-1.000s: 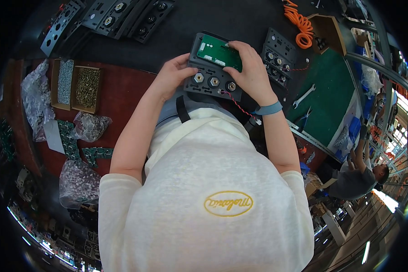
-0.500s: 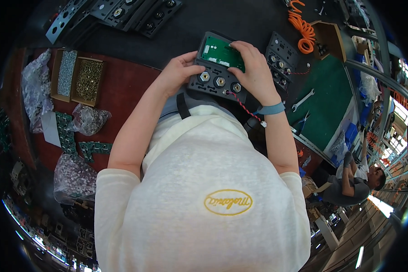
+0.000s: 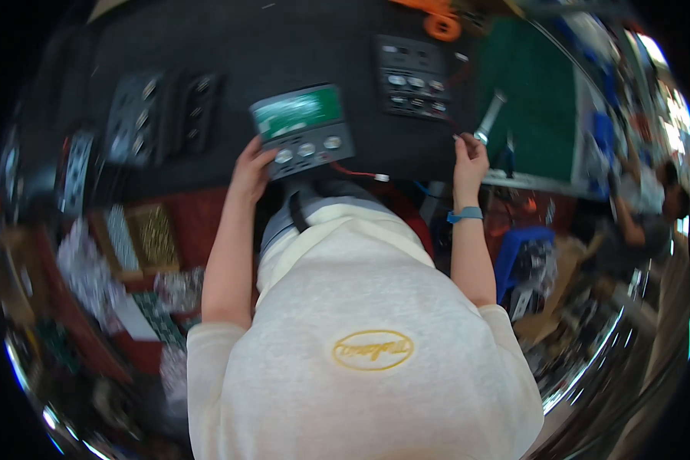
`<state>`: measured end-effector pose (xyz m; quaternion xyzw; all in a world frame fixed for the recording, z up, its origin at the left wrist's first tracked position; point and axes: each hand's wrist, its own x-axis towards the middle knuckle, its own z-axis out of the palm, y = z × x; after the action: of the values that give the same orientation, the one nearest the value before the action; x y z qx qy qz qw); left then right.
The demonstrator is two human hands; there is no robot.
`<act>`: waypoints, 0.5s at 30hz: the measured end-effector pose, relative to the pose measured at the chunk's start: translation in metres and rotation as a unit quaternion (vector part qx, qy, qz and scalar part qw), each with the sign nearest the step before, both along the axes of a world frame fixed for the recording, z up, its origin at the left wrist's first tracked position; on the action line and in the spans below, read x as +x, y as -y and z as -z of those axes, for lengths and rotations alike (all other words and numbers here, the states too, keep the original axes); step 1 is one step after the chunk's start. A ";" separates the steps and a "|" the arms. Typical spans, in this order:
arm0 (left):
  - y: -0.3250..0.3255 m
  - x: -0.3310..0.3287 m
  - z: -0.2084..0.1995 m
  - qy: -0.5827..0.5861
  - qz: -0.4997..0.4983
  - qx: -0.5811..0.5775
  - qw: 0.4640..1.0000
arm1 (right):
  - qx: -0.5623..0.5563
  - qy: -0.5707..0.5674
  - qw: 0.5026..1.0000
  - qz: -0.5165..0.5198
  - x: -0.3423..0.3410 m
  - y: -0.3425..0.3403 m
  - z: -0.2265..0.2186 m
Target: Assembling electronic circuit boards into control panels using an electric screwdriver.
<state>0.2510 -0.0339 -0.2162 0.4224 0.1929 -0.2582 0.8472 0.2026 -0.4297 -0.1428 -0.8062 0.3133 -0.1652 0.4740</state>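
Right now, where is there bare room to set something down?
Free: the black bench beyond the held panel, between the left panels and right panels; also the green mat right of the wrench. Crowded: around the right hand, with wrench and pliers close by.

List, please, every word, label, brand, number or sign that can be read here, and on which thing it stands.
Cream shirt: yellow script inside a yellow oval; wording not copied here.
Green circuit board: any marks are too blurred to read.
Wrench: likewise too blurred.
No other text can be read.
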 end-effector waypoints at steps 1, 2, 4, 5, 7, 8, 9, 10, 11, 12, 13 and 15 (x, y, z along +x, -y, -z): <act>-0.003 -0.001 0.008 0.004 -0.006 -0.005 1.000 | -0.001 -0.008 0.998 0.055 -0.022 0.031 0.018; -0.005 0.000 0.002 -0.003 -0.007 -0.004 1.000 | 0.079 0.005 0.989 0.127 -0.041 0.046 0.023; -0.011 0.002 0.005 -0.001 0.002 0.017 1.000 | 0.159 -0.016 0.952 0.262 -0.087 0.090 0.042; -0.015 0.003 0.009 -0.021 -0.006 0.023 0.999 | 0.178 -0.014 0.934 0.310 -0.107 0.106 0.046; -0.021 0.009 0.021 -0.026 0.006 0.018 0.999 | 0.210 -0.004 0.900 0.381 -0.141 0.135 0.048; -0.024 0.012 0.025 -0.025 0.016 0.014 0.999 | 0.204 -0.001 0.893 0.400 -0.156 0.147 0.050; -0.028 0.014 0.027 -0.022 0.030 0.014 0.999 | 0.201 -0.001 0.888 0.414 -0.168 0.158 0.055; -0.026 0.017 0.025 -0.034 0.035 0.012 0.999 | 0.209 -0.003 0.874 0.439 -0.180 0.170 0.060; -0.024 0.018 0.022 -0.039 0.030 0.028 0.998 | 0.222 -0.006 0.859 0.462 -0.189 0.179 0.064; -0.020 0.019 0.021 -0.034 0.038 0.029 0.998 | 0.227 0.000 0.851 0.473 -0.198 0.190 0.067; -0.019 0.020 0.019 -0.029 0.041 0.033 0.998 | 0.236 0.004 0.844 0.481 -0.202 0.199 0.071; -0.015 0.020 0.015 -0.031 0.047 0.043 0.997 | 0.232 -0.003 0.832 0.504 -0.194 0.214 0.070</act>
<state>0.2710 -0.0185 -0.2308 0.4591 0.2098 -0.3018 0.8088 0.0082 -0.6433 -0.2130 -0.4036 0.7068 -0.3010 0.4969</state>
